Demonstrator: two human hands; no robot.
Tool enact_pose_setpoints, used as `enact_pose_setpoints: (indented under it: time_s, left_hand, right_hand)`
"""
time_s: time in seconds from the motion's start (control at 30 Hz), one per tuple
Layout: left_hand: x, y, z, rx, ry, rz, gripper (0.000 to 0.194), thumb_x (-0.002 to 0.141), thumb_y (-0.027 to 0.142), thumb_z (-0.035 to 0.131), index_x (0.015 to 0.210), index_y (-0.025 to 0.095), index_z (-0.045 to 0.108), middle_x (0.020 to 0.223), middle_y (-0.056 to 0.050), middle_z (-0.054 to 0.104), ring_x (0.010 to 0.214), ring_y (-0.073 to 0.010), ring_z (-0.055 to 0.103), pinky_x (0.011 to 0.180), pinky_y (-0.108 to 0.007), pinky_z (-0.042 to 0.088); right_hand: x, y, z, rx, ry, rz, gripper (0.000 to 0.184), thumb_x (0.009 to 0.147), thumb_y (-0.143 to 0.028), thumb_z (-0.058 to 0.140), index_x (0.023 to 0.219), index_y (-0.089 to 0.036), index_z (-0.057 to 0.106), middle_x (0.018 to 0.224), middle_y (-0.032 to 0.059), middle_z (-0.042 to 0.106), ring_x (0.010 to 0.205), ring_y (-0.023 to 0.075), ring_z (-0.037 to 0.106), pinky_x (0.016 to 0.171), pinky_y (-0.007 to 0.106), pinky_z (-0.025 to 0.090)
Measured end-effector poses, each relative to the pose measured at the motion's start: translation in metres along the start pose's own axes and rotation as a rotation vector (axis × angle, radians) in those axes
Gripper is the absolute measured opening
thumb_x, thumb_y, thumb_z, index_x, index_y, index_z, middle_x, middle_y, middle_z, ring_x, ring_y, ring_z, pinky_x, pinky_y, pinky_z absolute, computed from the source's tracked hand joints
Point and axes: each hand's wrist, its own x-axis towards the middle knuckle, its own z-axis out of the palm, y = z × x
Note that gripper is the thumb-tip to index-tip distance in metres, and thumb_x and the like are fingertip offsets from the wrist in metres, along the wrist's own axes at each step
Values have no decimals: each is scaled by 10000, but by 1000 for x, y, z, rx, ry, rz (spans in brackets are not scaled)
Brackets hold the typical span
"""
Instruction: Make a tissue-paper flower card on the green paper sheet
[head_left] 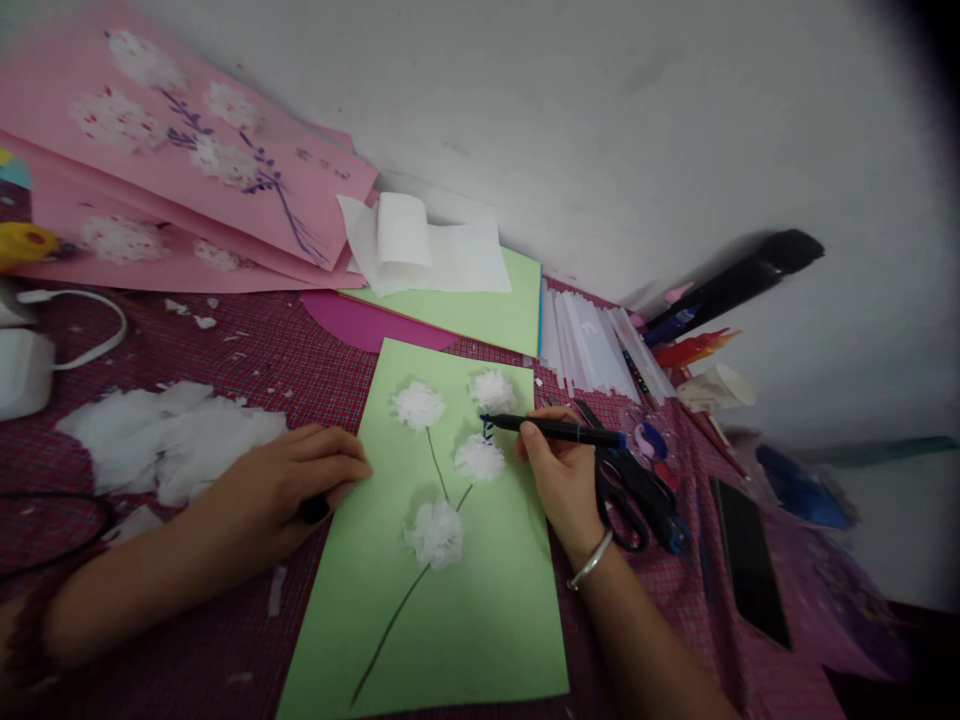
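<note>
A light green sheet (465,620) lies in front of me on the checked cloth. Several white tissue puffs (436,533) are stuck on it, joined by thin drawn stems. My right hand (561,470) pinches a black marker (555,430), its tip touching the sheet beside the upper right puff (493,390). A silver bangle sits on that wrist. My left hand (289,485) rests curled at the sheet's left edge, fingers closed on a small black thing that looks like the marker's cap (315,510).
Pink sheets with puff flowers (187,150) lean at the back left, next to a tissue roll (405,240) and another green sheet. Loose tissue (165,435) lies left. Black scissors (630,490), white strips (592,345), pens and a dark phone (750,560) lie right.
</note>
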Motion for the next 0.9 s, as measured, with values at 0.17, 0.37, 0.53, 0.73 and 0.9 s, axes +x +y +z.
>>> enact_pose_setpoints:
  time_s: [0.17, 0.37, 0.53, 0.73, 0.9]
  left_hand:
    - [1, 0, 0, -12, -6, -20, 338, 836, 33, 478, 1070, 213, 644, 1066, -50, 631, 958, -176, 600, 806, -298, 495]
    - [1, -1, 0, 0, -23, -21, 357, 843, 21, 466, 1096, 217, 626, 1087, -45, 616, 990, -175, 587, 828, -298, 487]
    - [2, 0, -1, 23, -18, -15, 289, 887, 70, 467, 1076, 211, 634, 1067, -45, 625, 962, -172, 597, 810, -300, 497]
    - [7, 5, -4, 44, 11, 18, 260, 904, 83, 447, 1045, 190, 638, 1030, -55, 640, 919, -166, 612, 764, -292, 513]
    - [6, 4, -4, 44, -1, 15, 281, 890, 75, 455, 1066, 204, 630, 1050, -53, 637, 934, -173, 607, 770, -297, 513]
  right_hand:
    - [0, 3, -1, -54, -3, 1, 153, 796, -310, 673, 855, -226, 560, 653, -43, 536, 548, 129, 504, 525, 281, 402]
    - [1, 0, -1, -88, 6, -6, 134, 786, -284, 667, 815, -217, 554, 614, -51, 533, 529, 122, 499, 503, 269, 390]
    - [-1, -5, -3, -21, 32, -24, 114, 808, -294, 635, 821, -226, 544, 573, -63, 523, 500, 117, 496, 491, 258, 398]
    - [-4, -3, -5, -33, -8, 17, 133, 791, -290, 653, 819, -216, 547, 606, -57, 516, 508, 106, 491, 485, 250, 400]
    - [-4, 1, -5, -57, -16, 12, 130, 775, -279, 654, 830, -212, 557, 653, -44, 523, 529, 107, 493, 507, 262, 404]
